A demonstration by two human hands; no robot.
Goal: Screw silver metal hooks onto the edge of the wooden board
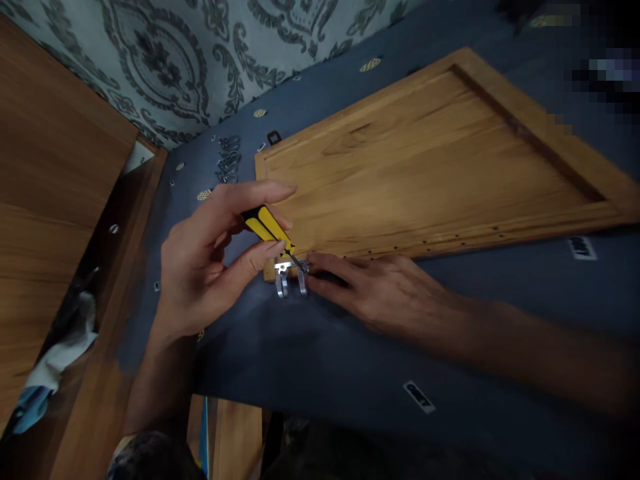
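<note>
A framed wooden panel [425, 160] lies flat on a dark blue cloth [310, 360]. At its near left corner, two small metal hooks [291, 279] hang over the edge. My left hand [210, 263] is closed round a yellow and black screwdriver [267, 228], whose tip points down at the right-hand hook. My right hand [380, 293] lies low on the cloth, its fingertips pinching that hook against the panel edge. A row of small holes runs along the panel's near rail.
A pile of spare metal hooks [229, 159] lies on the cloth beyond the panel's left corner. A wooden cabinet [55, 200] stands at the left with cloths inside. Patterned wallpaper [200, 53] is behind. White labels [419, 396] dot the cloth.
</note>
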